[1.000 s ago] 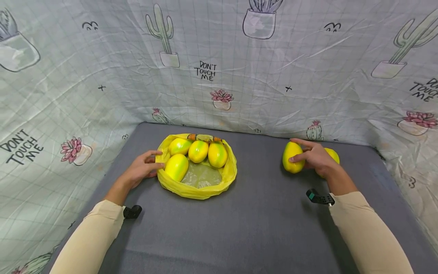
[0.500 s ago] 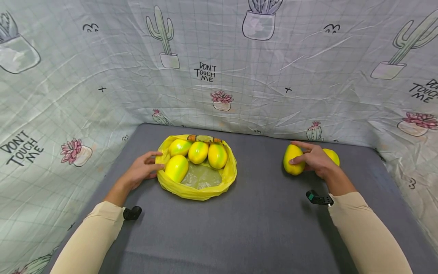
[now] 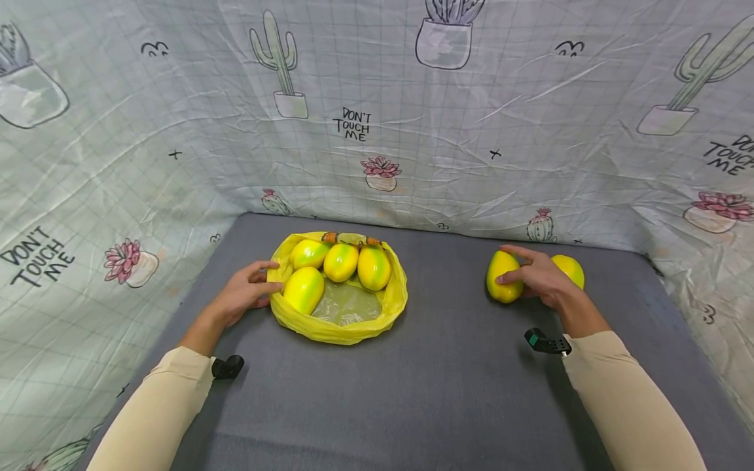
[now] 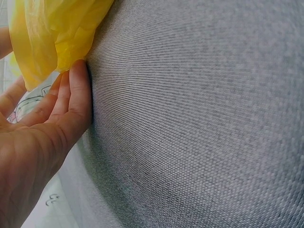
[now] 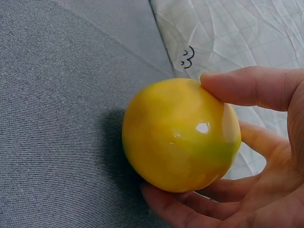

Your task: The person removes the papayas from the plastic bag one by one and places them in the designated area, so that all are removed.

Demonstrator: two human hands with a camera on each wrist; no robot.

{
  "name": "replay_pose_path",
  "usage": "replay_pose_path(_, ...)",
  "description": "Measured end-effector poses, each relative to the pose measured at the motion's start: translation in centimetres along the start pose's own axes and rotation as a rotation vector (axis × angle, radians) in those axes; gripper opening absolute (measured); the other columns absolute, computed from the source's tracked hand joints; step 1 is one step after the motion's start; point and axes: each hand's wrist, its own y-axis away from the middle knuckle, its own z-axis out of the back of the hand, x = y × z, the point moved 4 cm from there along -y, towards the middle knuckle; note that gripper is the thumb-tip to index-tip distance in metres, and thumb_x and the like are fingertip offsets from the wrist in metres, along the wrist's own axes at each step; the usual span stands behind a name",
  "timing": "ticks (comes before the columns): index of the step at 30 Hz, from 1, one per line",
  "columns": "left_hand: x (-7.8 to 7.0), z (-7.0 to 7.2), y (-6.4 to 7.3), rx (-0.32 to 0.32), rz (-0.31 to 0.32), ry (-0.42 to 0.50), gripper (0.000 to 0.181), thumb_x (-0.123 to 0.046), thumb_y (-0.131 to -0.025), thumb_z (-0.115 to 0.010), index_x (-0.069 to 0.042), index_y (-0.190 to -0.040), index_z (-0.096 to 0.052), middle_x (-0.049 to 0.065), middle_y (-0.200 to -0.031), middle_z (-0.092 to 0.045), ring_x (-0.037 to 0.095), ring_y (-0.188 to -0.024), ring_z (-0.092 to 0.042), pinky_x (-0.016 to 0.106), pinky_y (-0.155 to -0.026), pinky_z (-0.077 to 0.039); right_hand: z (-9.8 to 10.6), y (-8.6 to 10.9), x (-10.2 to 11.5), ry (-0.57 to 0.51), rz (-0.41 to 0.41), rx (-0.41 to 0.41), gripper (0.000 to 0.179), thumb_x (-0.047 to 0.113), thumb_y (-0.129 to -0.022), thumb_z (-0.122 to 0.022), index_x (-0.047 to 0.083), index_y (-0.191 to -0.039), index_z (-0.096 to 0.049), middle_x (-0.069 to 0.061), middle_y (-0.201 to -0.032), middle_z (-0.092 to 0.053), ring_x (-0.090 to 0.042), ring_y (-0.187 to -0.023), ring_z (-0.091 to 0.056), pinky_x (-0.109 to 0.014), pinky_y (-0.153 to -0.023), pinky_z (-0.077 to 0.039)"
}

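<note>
1. Head view: gripping the held mango (image 3: pixel 501 271) in the right hand (image 3: pixel 542 278), on the right side of the gray tabletop (image 3: pixel 377 399), well apart from the yellow plastic bag (image 3: pixel 332 332).
2. Right wrist view: grasping that fruit between thumb (image 5: pixel 251 86) on 1 side and curled fingers (image 5: pixel 166 204) on the other. Cannot tell whether resting on the tabletop or just above it.
3. Resting the left hand (image 3: pixel 238 296) at the bag's left rim, touching the plastic with fairly straight fingertips. Cannot tell whether also pinching the rim.
4. Lying inside the bag: 4 mangoes (image 3: pixel 303 290), with 3 along the back and 1 at the left, near that hand.
5. Lying just beside the right hand, partly hidden by it: the spare mango (image 3: pixel 571 269).
6. Step in hand, by judgement: handling 1 loose mango while steadying the bag. Cannot tell whether picking up or setting down.
7. Next move, by judgement: for a lift, calling for a firm hold on glossy skin without nudging the spare; for a set-down, for a slow release to prevent rolling.
</note>
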Motion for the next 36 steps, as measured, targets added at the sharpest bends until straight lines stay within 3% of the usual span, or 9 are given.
replay_pose_path(9,0.1,0.1,0.1,-0.01,0.001,-0.013,0.068,-0.031,-0.103,-0.066,-0.008,-0.159,-0.035,0.03,-0.161,-0.036,0.037,-0.14,-0.046,0.044,-0.103,-0.055,-0.2,0.5,0.7,0.049,0.025,-0.002,0.092,0.015,-0.095,-0.072,0.019,-0.168,-0.017,-0.034,-0.17,-0.012,-0.048,-0.147,-0.035,-0.065,-0.118,-0.037)
replay_pose_path(17,0.0,0.0,0.1,0.002,-0.011,0.0,0.07,-0.031,-0.104,-0.065,-0.009,-0.161,-0.032,0.03,-0.163,-0.034,0.038,-0.142,-0.044,0.052,-0.111,-0.05,-0.4,1.3,2.7,0.292,0.071,-0.116,0.09,0.025,-0.093,-0.075,0.015,-0.167,-0.024,-0.03,-0.172,-0.013,-0.056,-0.154,-0.018,-0.072,-0.117,-0.03)
replay_pose_path(22,0.0,0.0,0.1,-0.001,-0.009,-0.009,0.069,-0.031,-0.104,-0.065,-0.009,-0.161,-0.033,0.03,-0.162,-0.036,0.038,-0.141,-0.045,0.049,-0.108,-0.052,-0.5,1.8,4.2,0.373,0.107,-0.192,0.086,0.03,-0.094,-0.074,0.017,-0.166,-0.028,-0.027,-0.173,-0.014,-0.056,-0.153,-0.019,-0.075,-0.116,-0.028)
replay_pose_path(31,0.3,0.1,-0.1,0.004,0.002,-0.003,0.068,-0.029,-0.104,-0.065,-0.009,-0.16,-0.033,0.029,-0.164,-0.034,0.039,-0.143,-0.043,0.045,-0.107,-0.053,-2.6,3.0,6.5,0.225,0.198,-0.176,0.081,0.033,-0.095,-0.076,0.02,-0.164,-0.036,-0.018,-0.172,-0.026,-0.048,-0.156,-0.027,-0.07,-0.119,-0.031)
replay_pose_path(36,0.1,0.1,0.0,0.003,0.004,0.001,0.068,-0.029,-0.104,-0.065,-0.01,-0.16,-0.033,0.028,-0.164,-0.033,0.038,-0.144,-0.043,0.043,-0.106,-0.053,-4.6,3.4,7.8,0.129,0.268,-0.136,0.075,0.027,-0.095,-0.077,0.016,-0.16,-0.042,-0.021,-0.167,-0.036,-0.044,-0.154,-0.034,-0.065,-0.122,-0.033)
